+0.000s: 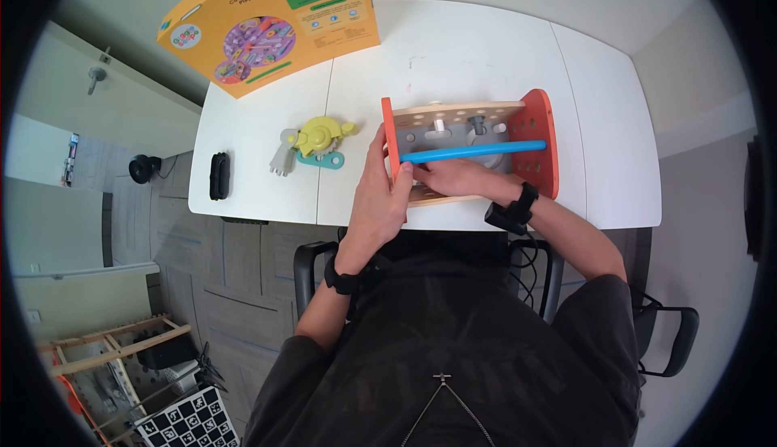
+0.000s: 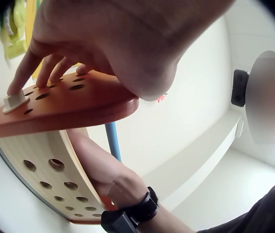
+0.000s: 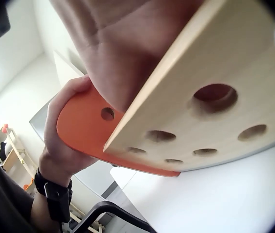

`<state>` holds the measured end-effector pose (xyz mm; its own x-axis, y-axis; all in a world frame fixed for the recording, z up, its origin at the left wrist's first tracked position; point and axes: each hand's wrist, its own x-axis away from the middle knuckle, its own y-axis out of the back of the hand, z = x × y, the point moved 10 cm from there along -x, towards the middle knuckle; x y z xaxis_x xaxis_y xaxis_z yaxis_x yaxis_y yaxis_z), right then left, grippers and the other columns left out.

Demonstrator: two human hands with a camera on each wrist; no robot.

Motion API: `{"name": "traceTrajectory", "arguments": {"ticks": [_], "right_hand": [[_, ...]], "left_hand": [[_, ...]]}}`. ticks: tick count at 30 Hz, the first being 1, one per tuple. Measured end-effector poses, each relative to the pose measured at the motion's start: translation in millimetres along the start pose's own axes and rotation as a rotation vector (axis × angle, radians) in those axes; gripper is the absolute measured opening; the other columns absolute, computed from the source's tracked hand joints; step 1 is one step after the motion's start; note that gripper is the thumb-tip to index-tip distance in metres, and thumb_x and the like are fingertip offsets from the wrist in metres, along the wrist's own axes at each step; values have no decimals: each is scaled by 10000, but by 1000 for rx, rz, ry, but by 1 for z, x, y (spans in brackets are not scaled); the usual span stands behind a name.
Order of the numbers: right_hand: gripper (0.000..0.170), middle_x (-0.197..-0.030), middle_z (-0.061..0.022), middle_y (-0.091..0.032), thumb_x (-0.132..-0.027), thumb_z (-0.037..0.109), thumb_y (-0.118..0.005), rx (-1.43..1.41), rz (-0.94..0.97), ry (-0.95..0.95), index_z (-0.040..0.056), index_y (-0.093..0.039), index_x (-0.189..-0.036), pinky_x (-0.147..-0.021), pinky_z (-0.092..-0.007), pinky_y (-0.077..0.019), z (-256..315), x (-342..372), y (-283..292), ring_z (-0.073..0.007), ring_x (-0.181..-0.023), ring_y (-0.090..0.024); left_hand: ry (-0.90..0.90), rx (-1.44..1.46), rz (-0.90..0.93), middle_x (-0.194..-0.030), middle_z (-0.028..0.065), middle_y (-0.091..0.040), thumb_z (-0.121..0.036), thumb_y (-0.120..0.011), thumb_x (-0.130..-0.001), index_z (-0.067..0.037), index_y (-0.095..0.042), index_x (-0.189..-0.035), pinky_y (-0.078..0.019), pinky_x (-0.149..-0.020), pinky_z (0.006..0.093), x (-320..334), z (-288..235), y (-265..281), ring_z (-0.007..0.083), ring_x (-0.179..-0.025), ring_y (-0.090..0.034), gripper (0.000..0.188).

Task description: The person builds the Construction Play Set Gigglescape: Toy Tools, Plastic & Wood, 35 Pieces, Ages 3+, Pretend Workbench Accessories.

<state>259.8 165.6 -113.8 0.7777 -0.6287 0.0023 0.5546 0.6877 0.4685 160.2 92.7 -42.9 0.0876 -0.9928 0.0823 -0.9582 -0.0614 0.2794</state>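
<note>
A toy toolbox with orange end panels (image 1: 541, 144), wooden perforated sides (image 2: 55, 170) and a blue bar handle (image 1: 477, 152) stands near the table's front edge. My left hand (image 1: 379, 204) grips its left end panel (image 3: 86, 121); in the left wrist view a fingertip touches a white peg head (image 2: 15, 101) on that panel's outer face. My right hand (image 1: 457, 178) reaches under the blue bar into the box, its fingers hidden behind the side and panel. White and grey pieces (image 1: 477, 125) sit inside the box.
Left of the box lie a yellow-green toy piece (image 1: 320, 133), a grey piece (image 1: 283, 154) and a teal strip with holes (image 1: 330, 161). A black case (image 1: 219, 176) is near the table's left edge. A large yellow box (image 1: 267, 26) stands at the back left.
</note>
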Motion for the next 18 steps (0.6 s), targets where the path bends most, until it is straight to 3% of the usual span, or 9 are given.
{"name": "traceTrajectory", "arguments": {"ticks": [3,7,10,15,18], "right_hand": [[420,-1037,-187,-724,-1075,406,-645,69,-58,-41,-8,-649,-1148,-881,-474,-552,1,2,5,-361,-1016,-718],[369,-1135,-178,-743,-1107,351,-600,257,69,-166,13,-666,-1240,-912,-471,-551,-2,8,1,-387,-1058,-713],[389,-1157,-197,-739,-1103,363,-603,232,128,-173,8,-664,-1250,-910,-472,-553,6,9,-1,-396,-1063,-711],[421,-1161,-219,-737,-1082,388,-640,157,-2,-30,-10,-660,-1220,-906,-477,-558,6,2,4,-385,-1071,-717],[359,-1220,-196,-743,-1105,324,-609,200,64,-122,17,-664,-1282,-944,-478,-554,-2,5,-1,-385,-1117,-713]], "left_hand": [[-24,-36,-15,-1583,304,-493,-256,-546,-1085,20,-239,-1678,-521,-1064,434,-1,1,1,400,-1243,-673,723],[49,42,22,-1601,307,-470,-254,-548,-1085,20,-238,-1678,-506,-1091,436,1,-3,0,404,-1328,-626,723],[86,59,36,-1599,308,-470,-253,-549,-1085,19,-235,-1680,-506,-1091,436,2,-5,0,404,-1334,-621,726],[-33,-43,-12,-1578,306,-496,-255,-550,-1084,19,-233,-1681,-528,-1048,431,0,1,1,386,-1209,-684,730],[-23,1,4,-1590,305,-482,-255,-550,-1086,19,-233,-1682,-519,-1060,430,1,-1,0,380,-1246,-665,728]]}}
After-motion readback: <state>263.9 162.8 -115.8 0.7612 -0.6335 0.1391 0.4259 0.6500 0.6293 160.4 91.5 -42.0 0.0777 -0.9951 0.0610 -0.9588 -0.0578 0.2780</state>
